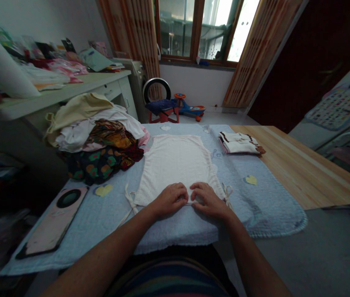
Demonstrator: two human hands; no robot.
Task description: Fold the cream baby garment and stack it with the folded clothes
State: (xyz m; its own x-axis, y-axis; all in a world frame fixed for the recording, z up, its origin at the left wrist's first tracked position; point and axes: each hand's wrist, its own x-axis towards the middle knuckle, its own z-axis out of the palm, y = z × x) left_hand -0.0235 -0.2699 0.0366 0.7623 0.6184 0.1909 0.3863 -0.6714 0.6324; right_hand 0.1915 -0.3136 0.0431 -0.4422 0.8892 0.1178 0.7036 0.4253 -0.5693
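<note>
Under both palms, hem of white garment lying on blue mat; left hand and right hand nearly touching, wrists low, fingers curled, clamped on hem.

Your striped top, seen from above at the bottom of the head-camera frame: thin horizontal bands of blue, rust and muted green run across a dark ground, with plain dark fabric beside them. The low light hides the weave. Your left forearm and right forearm show bare from the wrist to the edge of the frame. Your left hand and right hand are bare too, the fingers rounded and dim in the room's weak light.
</note>
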